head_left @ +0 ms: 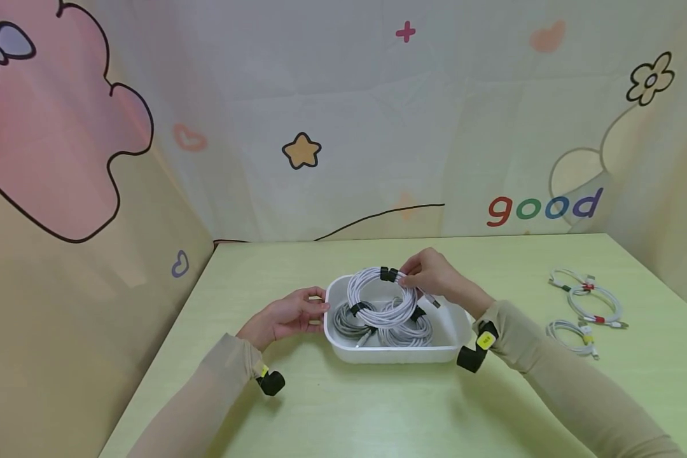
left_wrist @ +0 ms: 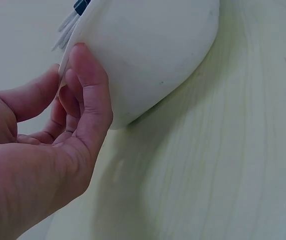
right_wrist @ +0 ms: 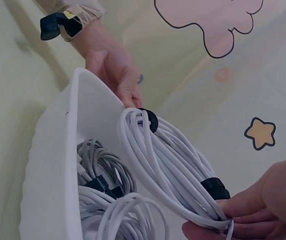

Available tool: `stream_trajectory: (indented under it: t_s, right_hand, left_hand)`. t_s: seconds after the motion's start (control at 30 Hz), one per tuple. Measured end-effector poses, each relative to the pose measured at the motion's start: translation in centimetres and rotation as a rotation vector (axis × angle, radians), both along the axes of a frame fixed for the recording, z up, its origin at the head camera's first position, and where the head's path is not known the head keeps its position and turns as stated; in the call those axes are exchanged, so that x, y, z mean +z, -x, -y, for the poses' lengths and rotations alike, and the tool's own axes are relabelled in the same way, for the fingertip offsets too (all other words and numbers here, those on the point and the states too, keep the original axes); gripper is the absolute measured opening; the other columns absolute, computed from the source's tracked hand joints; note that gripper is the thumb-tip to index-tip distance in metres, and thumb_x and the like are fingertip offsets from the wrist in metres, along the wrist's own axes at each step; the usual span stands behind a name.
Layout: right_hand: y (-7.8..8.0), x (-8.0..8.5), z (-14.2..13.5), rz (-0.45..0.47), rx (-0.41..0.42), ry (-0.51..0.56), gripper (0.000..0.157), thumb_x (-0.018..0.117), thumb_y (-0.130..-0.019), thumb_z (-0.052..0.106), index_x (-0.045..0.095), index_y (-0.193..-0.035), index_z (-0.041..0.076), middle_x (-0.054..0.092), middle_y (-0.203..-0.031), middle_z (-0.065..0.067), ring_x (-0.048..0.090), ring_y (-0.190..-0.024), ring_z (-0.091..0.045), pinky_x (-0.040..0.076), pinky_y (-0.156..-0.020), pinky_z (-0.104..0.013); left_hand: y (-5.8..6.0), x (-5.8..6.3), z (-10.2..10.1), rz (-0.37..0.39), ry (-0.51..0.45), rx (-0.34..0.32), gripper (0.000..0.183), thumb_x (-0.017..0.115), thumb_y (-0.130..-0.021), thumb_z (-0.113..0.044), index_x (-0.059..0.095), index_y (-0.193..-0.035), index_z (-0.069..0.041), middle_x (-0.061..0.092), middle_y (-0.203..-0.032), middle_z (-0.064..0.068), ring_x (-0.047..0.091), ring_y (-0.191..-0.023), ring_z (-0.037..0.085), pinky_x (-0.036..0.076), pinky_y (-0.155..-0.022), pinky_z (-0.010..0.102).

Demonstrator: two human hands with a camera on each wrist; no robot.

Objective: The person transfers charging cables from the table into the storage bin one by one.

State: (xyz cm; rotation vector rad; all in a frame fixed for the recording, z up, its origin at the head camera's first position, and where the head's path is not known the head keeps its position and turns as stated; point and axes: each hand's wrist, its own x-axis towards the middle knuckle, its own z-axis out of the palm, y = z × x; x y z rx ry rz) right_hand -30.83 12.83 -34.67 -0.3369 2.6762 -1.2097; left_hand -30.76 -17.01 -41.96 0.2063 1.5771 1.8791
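Note:
A white plastic bin [head_left: 401, 355] stands on the table. My left hand [head_left: 294, 313] pinches its left rim between thumb and fingers, as the left wrist view also shows. In my right hand [head_left: 435, 272] is a coiled white cable [right_wrist: 168, 165], bound with black straps and tilted above the bin. The right thumb and fingers pinch the coil near one strap, and a connector end [head_left: 433, 301] hangs beside it. Inside the bin lie a grey coiled cable [right_wrist: 105, 162] on the left and another light coiled cable [head_left: 406, 334] next to it, each with black straps.
To the right on the table [head_left: 509, 394] lie several smaller looped cables: a white one with red ties [head_left: 617, 308], one with a dark tie [head_left: 562, 273] behind it, and one with a yellow tie [head_left: 558, 334] nearer. A printed curtain [head_left: 343, 95] hangs behind the table.

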Motion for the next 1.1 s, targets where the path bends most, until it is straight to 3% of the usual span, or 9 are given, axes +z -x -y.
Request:
stream_trajectory:
  t_s: [0.17,0.3,0.4,0.5,0.7,0.87,0.93,1.1]
  right_hand:
    - [-0.2,-0.5,0.9,0.0,0.051,-0.019,0.023,0.066,-0.09,0.01,0.068,-0.106,-0.006,0.069,-0.086,-0.015,0.059,-0.063,-0.014,0.055,-0.06,-0.026]
    - [-0.5,-0.1,0.9,-0.139,0.109,-0.133,0.028,0.062,-0.094,0.023,0.072,-0.099,-0.002,0.071,-0.087,-0.016,0.063,-0.069,-0.017,0.052,-0.062,-0.026]
    - [-0.6,0.3,0.1,-0.268,0.089,-0.19,0.03,0.06,-0.095,0.026,0.073,-0.093,-0.001,0.072,-0.082,-0.015,0.063,-0.071,-0.018,0.046,-0.06,-0.025]
    - [-0.5,0.6,-1.3,-0.328,0.016,-0.184,0.028,0.06,-0.095,0.024,0.073,-0.093,-0.001,0.072,-0.079,-0.012,0.061,-0.069,-0.018,0.042,-0.059,-0.025]
    - [-0.5,0.5,-6.5,-0.427,-0.161,-0.2,0.029,0.059,-0.095,0.022,0.07,-0.1,-0.004,0.071,-0.086,-0.018,0.061,-0.07,-0.022,0.044,-0.058,-0.026]
    - [-0.3,-0.3,-12.2,-0.471,-0.293,-0.285,0.033,0.055,-0.096,0.023,0.068,-0.101,-0.006,0.07,-0.088,-0.022,0.063,-0.074,-0.031,0.049,-0.063,-0.039]
    - [-0.2,-0.7,-14.8,-0.452,-0.335,-0.323,0.034,0.054,-0.096,0.023,0.067,-0.101,-0.008,0.069,-0.087,-0.024,0.062,-0.073,-0.032,0.048,-0.063,-0.041]
    - [-0.9,-2.0,-21.0,-0.331,-0.424,-0.388,0.037,0.05,-0.095,0.021,0.062,-0.102,-0.014,0.066,-0.087,-0.029,0.06,-0.071,-0.036,0.043,-0.051,-0.034]
  left_hand:
    - [0.1,-0.2,0.1,0.004,0.007,0.003,0.011,0.048,-0.098,-0.001,0.045,-0.102,-0.011,0.059,-0.084,-0.001,0.059,-0.075,0.012,0.054,-0.07,0.028]
    - [0.1,-0.2,0.1,0.001,-0.002,-0.004,0.01,0.046,-0.099,0.0,0.045,-0.1,-0.01,0.06,-0.082,-0.002,0.059,-0.073,0.011,0.054,-0.069,0.027]
    - [0.1,-0.1,0.0,-0.001,-0.007,-0.001,0.01,0.045,-0.099,0.0,0.045,-0.1,-0.01,0.06,-0.082,-0.002,0.059,-0.072,0.01,0.054,-0.068,0.027]
    - [0.0,0.0,-0.1,0.003,0.001,0.011,0.01,0.046,-0.099,0.0,0.046,-0.1,-0.01,0.059,-0.083,-0.002,0.058,-0.071,0.01,0.054,-0.067,0.027]
    - [-0.1,0.1,-0.1,0.007,0.007,0.013,0.01,0.047,-0.098,0.0,0.046,-0.102,-0.01,0.06,-0.085,-0.001,0.058,-0.072,0.011,0.055,-0.068,0.027]
    - [-0.3,0.1,0.0,0.007,-0.002,0.003,0.01,0.047,-0.098,-0.001,0.044,-0.104,-0.008,0.059,-0.084,-0.001,0.058,-0.072,0.011,0.055,-0.067,0.026]
    - [-0.3,0.1,0.0,0.004,-0.005,0.0,0.01,0.048,-0.098,-0.001,0.044,-0.104,-0.008,0.06,-0.085,-0.001,0.058,-0.072,0.011,0.055,-0.067,0.026]
    - [-0.3,0.1,-0.1,-0.001,-0.013,-0.007,0.01,0.046,-0.098,0.0,0.044,-0.102,-0.009,0.059,-0.083,-0.001,0.058,-0.071,0.01,0.055,-0.067,0.026]
